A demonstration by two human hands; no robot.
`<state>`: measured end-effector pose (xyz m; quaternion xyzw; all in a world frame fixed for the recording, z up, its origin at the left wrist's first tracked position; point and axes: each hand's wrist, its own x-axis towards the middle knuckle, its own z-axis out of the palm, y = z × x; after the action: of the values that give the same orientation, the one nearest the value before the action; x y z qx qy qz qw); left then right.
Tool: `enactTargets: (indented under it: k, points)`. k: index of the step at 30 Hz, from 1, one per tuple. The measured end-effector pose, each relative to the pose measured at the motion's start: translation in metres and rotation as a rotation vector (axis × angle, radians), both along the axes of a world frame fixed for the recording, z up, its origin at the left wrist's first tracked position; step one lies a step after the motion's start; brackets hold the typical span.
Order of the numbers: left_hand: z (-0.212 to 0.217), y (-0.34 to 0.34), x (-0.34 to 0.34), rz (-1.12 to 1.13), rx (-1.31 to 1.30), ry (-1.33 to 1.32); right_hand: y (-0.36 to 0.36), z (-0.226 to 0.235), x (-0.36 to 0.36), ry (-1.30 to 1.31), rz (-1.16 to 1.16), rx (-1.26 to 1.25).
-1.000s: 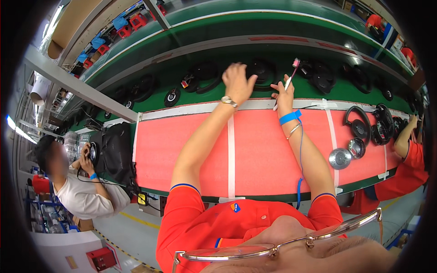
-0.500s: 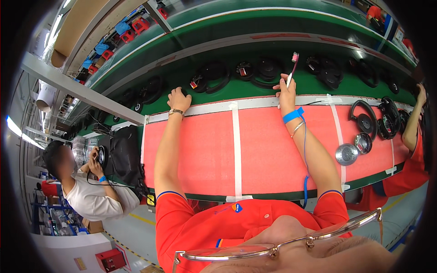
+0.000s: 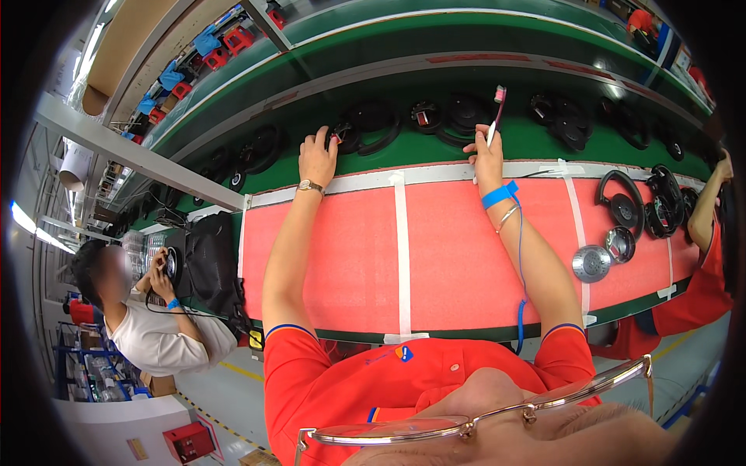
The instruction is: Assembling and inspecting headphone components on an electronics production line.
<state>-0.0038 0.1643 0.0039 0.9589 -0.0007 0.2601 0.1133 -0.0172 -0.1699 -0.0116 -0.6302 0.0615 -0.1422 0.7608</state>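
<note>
The green conveyor belt (image 3: pixel 536 140) runs across the far side, carrying a row of black headphones. Nearer me lies the red mat (image 3: pixel 458 248) of my table, taped with white strips. At its right end sit more black headphones (image 3: pixel 649 203) and a round silver earcup cover (image 3: pixel 592 262). My left hand (image 3: pixel 317 158) reaches over the table's far edge onto the belt, its grip closing on the black headphones (image 3: pixel 361 128) there, fingertips touching an earcup. My right hand (image 3: pixel 488 153), with a blue wrist strap (image 3: pixel 499 194) and cord below it, has its grip clamped on a small brush (image 3: pixel 495 115), held upright with its pink head on top.
</note>
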Motion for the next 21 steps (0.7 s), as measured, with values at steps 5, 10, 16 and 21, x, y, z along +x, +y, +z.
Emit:
enactTargets:
  k: [5,10,16,21]
  points:
    - [-0.001,-0.012,-0.006,-0.093,0.009,-0.016,0.001,0.002,-0.001,0.009,0.011,-0.005]
    - [0.0,-0.021,-0.013,-0.137,0.064,0.053,-0.001,0.001,0.001,0.008,0.017,-0.004]
    - [-0.002,-0.031,-0.009,-0.167,0.116,-0.023,-0.001,0.0,0.004,0.005,0.055,0.016]
    - [0.021,-0.054,-0.032,-0.263,0.2,-0.242,-0.004,0.015,-0.006,0.074,0.254,-0.026]
